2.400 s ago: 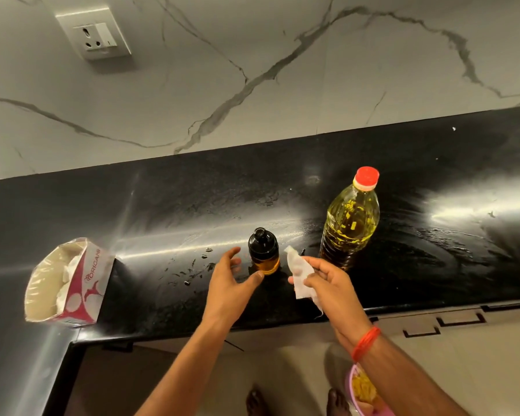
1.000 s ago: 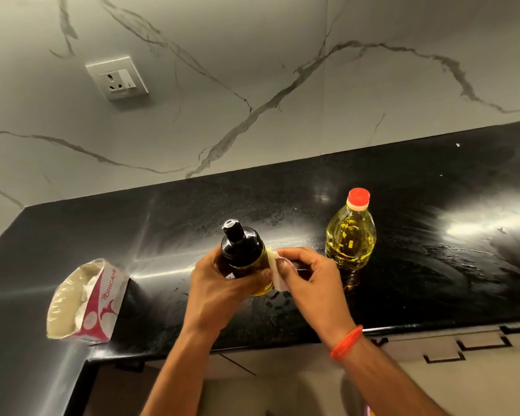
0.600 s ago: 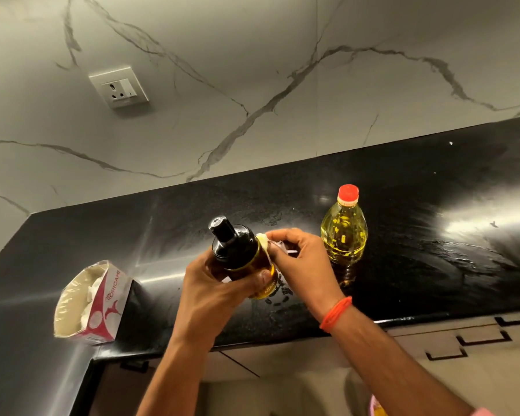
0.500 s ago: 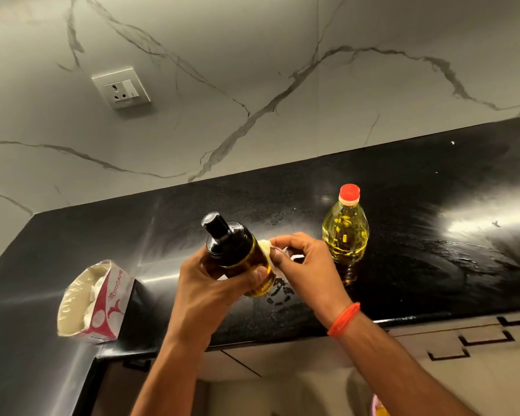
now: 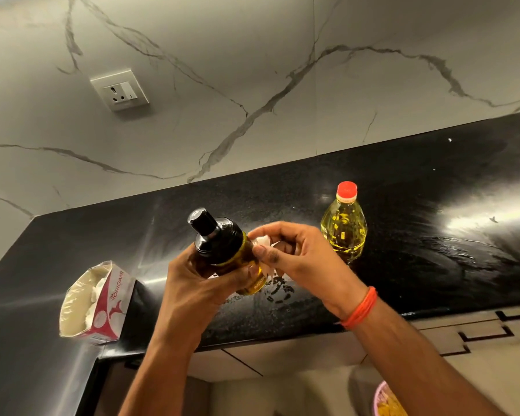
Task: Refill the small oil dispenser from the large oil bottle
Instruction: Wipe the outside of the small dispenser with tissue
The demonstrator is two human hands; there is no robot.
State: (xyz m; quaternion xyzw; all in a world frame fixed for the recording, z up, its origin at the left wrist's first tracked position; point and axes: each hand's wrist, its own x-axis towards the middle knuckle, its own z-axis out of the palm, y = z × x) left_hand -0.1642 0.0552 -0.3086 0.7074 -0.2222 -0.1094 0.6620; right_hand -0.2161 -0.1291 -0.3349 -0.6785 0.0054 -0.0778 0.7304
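My left hand grips the small oil dispenser, a dark bottle with a black pump cap, and holds it tilted above the black counter. My right hand presses a crumpled white tissue against the dispenser's right side. The large oil bottle stands upright on the counter behind my right hand, red cap on, yellow oil inside. Most of the tissue is hidden under my fingers.
An open red-and-white tissue box lies on the counter at the left. Small drops dot the counter under the dispenser. A wall socket sits on the marble backsplash. A pink bowl shows at the bottom right.
My left hand picked the dispenser up off the counter and tilted it. My right hand brought the tissue against its side and keeps rubbing there. The large bottle has not moved.
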